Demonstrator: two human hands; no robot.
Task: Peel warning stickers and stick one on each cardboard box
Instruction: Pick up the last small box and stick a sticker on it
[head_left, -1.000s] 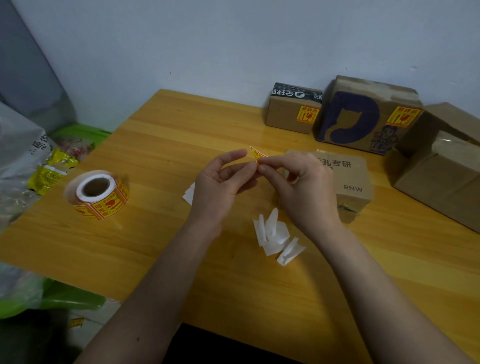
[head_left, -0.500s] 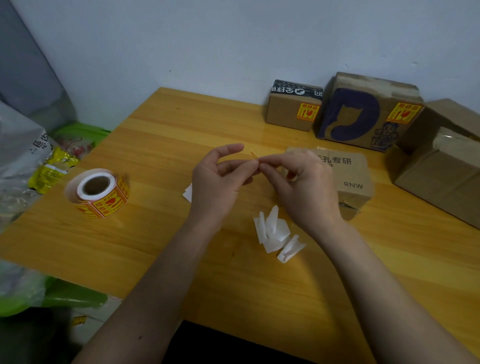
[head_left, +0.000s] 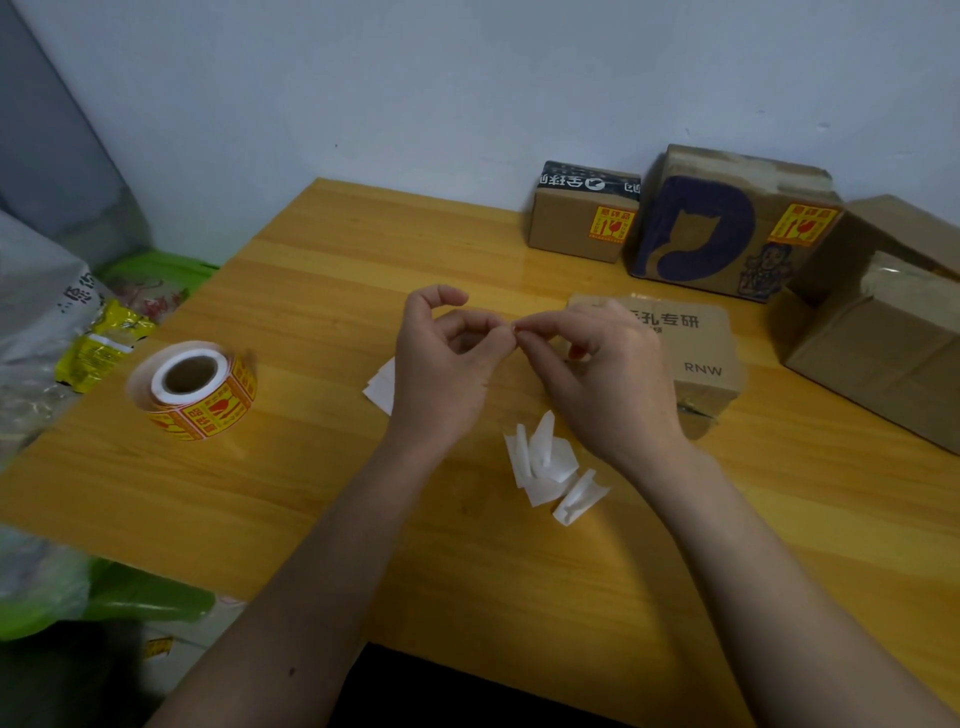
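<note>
We pinch the thin, limp sticker (head_left: 514, 326) between fingers of left hand (head_left: 447, 364) and right hand (head_left: 597, 374); grip its corner, it curls easily.

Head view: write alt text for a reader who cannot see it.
Two hands, left hand and right hand, pinch a small sticker together above a wooden table. A sticker roll lies at left, white backing scraps below the hands, and cardboard boxes at the back right, two already stickered.

Left hand (head_left: 441, 364) and right hand (head_left: 602, 374) meet, fingers (head_left: 498, 332) pinched together.
</note>
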